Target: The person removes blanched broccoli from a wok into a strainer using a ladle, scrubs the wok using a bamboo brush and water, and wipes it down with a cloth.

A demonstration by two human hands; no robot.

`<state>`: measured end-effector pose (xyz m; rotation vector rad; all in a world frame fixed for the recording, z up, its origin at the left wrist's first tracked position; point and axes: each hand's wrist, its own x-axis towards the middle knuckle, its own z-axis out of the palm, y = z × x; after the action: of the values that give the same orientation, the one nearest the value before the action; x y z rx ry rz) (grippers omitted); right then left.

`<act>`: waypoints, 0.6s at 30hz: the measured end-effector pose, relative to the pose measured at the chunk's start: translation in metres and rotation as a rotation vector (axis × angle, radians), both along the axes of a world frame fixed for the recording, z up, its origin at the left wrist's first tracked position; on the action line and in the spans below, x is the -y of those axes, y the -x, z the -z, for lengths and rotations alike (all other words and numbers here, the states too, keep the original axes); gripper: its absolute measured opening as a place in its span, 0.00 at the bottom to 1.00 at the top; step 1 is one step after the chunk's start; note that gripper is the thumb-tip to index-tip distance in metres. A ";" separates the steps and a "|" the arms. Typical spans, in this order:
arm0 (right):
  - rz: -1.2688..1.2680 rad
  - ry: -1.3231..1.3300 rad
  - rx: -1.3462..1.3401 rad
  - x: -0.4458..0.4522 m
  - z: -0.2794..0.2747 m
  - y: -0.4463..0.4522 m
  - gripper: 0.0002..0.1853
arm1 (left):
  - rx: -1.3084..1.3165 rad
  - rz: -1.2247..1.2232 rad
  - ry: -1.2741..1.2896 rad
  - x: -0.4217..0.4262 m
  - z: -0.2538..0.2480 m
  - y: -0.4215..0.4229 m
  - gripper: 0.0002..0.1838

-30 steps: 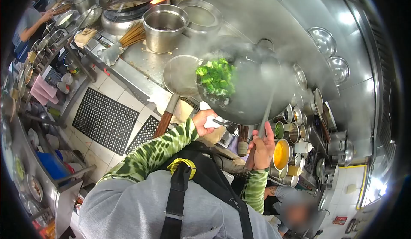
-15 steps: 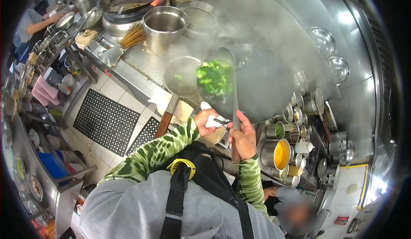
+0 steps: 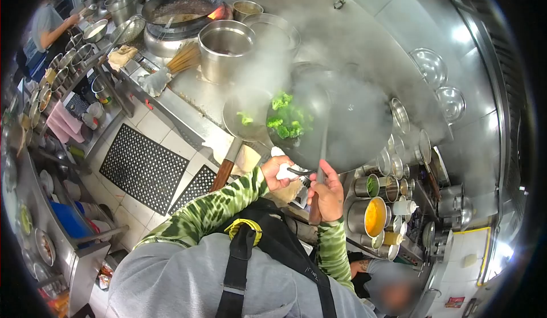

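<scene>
My left hand (image 3: 277, 173) is closed on a white cloth (image 3: 286, 171) around the black handle of a large dark wok (image 3: 359, 141). In my right hand (image 3: 327, 194) is the long metal handle of a ladle (image 3: 323, 141), its bowl hazy inside the wok. Bright green broccoli (image 3: 289, 125) lies on the wok's left side, beside the ladle. A round strainer (image 3: 232, 125) with a wooden handle sits left of the wok and holds a little broccoli (image 3: 245, 118). Steam hides much of the wok's inside.
A steel pot (image 3: 226, 47) and a second wok (image 3: 181, 11) over a flame stand behind. To the right are sauce containers, one with orange liquid (image 3: 374, 218). One person works at far left (image 3: 48, 27); another is at lower right (image 3: 387, 278). Black mats (image 3: 143, 167) cover part of the floor.
The ladle has swung left from the wok's right side to the broccoli. Less broccoli shows in the wok, and some now lies in the strainer. The view has shifted slightly.
</scene>
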<state>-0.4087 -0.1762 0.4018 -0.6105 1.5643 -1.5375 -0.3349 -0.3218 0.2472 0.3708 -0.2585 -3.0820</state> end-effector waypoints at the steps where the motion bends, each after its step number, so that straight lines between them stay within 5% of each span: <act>1: -0.013 0.009 0.025 0.003 0.002 -0.001 0.34 | -0.001 -0.007 -0.002 0.000 0.000 0.000 0.12; 9: -0.139 0.047 0.049 0.007 0.003 -0.009 0.33 | 0.043 -0.016 0.011 -0.001 -0.002 0.001 0.13; 18: 0.038 -0.027 -0.038 -0.016 -0.012 -0.025 0.30 | 0.003 -0.031 0.001 -0.003 -0.002 0.003 0.13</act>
<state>-0.3838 -0.1597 0.4141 -0.6012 1.6316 -1.5379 -0.3377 -0.3188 0.2489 0.3758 -0.2525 -3.0513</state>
